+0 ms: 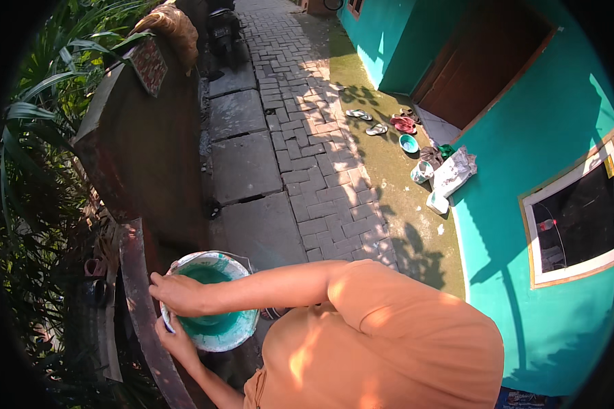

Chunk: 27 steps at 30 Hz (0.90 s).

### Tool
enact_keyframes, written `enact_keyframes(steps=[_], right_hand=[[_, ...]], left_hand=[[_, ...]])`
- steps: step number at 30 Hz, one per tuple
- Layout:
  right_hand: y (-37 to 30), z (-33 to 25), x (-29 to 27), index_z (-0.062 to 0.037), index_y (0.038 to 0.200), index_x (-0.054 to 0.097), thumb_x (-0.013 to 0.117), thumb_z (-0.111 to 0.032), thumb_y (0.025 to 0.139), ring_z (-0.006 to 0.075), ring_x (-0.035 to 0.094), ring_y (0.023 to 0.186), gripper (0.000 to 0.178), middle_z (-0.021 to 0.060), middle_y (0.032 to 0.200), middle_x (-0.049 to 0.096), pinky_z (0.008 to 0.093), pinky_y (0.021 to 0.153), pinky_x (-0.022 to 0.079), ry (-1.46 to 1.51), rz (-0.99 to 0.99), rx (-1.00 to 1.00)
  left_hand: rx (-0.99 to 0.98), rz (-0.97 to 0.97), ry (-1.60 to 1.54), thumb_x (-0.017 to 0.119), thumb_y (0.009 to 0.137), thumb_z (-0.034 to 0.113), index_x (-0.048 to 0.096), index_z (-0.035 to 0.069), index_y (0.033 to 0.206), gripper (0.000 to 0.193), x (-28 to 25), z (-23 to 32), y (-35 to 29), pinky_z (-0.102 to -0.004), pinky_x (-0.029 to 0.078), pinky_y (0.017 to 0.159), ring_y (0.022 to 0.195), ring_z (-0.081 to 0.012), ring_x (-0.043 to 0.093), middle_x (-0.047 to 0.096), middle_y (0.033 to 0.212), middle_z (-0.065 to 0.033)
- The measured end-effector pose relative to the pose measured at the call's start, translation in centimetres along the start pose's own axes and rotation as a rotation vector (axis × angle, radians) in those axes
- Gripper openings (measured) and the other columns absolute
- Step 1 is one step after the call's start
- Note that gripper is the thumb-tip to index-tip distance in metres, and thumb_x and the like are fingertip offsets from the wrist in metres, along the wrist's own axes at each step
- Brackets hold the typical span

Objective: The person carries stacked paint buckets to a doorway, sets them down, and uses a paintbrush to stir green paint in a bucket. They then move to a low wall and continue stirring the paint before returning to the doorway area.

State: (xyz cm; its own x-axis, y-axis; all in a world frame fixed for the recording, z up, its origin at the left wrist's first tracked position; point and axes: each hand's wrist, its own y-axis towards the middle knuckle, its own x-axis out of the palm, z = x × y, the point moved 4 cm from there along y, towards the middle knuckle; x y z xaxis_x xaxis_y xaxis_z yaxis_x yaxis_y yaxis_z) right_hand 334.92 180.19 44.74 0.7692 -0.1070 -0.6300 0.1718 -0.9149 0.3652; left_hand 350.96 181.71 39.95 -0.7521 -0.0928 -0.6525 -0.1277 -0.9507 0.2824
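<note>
A white bucket [235, 343] with green paint [215, 326] inside stands beside the low wall on the left, its rim and inner side smeared with paint. My left hand [177, 341] is closed on the bucket's near left rim, thumb on the inner side. Just above it, my right hand [179, 294] reaches across the bucket to the same edge. Its fingers are curled, and what they hold, if anything, is hidden under them. My right forearm covers part of the bucket's opening. A thin wire handle [242, 258] rests at the far side of the rim.
A dark low wall [160, 157] runs along the left, with plants [34, 136] behind it. Paving [314, 184] leads to a parked motorcycle [225, 31]. On the right, sandals [402, 124], a green basin [408, 143], and a white sack [455, 172] lie by a turquoise house wall [505, 198].
</note>
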Motion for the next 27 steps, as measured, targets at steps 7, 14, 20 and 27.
enact_keyframes(steps=[7,14,20,27], right_hand=[[-10.6,5.1,-7.9,0.0026,0.091,0.055,0.066,-0.005,0.068,0.0379,0.063,0.089,0.027,0.0219,0.100,0.052,0.0447,0.077,0.053,0.021,0.197,0.195],[-22.1,8.2,-15.4,0.0009,0.093,0.057,0.066,-0.008,0.069,0.0335,0.064,0.085,0.027,0.0169,0.096,0.055,0.0422,0.078,0.052,-0.144,0.224,0.127],[-31.3,12.3,-22.8,0.0020,0.101,0.051,0.064,-0.007,0.072,0.0354,0.065,0.086,0.033,0.0199,0.098,0.054,0.0433,0.072,0.054,-0.211,0.298,0.213],[-41.4,15.8,-33.0,0.0023,0.126,0.049,0.065,-0.017,0.081,0.0389,0.056,0.110,0.051,0.0223,0.121,0.048,0.0442,0.093,0.048,-0.141,0.615,0.269]], left_hand=[[-0.054,-0.184,-0.101,0.069,0.086,0.015,0.041,0.000,0.077,0.033,9.7,7.2,-3.1,-0.0341,0.039,0.061,0.067,-0.0166,0.039,0.040,0.069,-0.0056],[0.193,-0.257,-0.049,0.071,0.075,0.008,0.042,0.000,0.075,0.030,19.3,15.4,-8.4,-0.0336,0.038,0.059,0.066,-0.0155,0.038,0.044,0.067,-0.0052],[0.212,-0.464,-0.148,0.068,0.080,0.014,0.061,-0.004,0.104,0.031,29.3,23.8,-13.0,-0.0330,0.048,0.076,0.086,-0.0194,0.063,0.066,0.094,-0.0109],[0.369,-0.531,-0.055,0.067,0.086,0.020,0.061,-0.002,0.093,0.024,40.6,29.8,-13.3,-0.0383,0.047,0.073,0.080,-0.0257,0.061,0.063,0.090,-0.0156]])
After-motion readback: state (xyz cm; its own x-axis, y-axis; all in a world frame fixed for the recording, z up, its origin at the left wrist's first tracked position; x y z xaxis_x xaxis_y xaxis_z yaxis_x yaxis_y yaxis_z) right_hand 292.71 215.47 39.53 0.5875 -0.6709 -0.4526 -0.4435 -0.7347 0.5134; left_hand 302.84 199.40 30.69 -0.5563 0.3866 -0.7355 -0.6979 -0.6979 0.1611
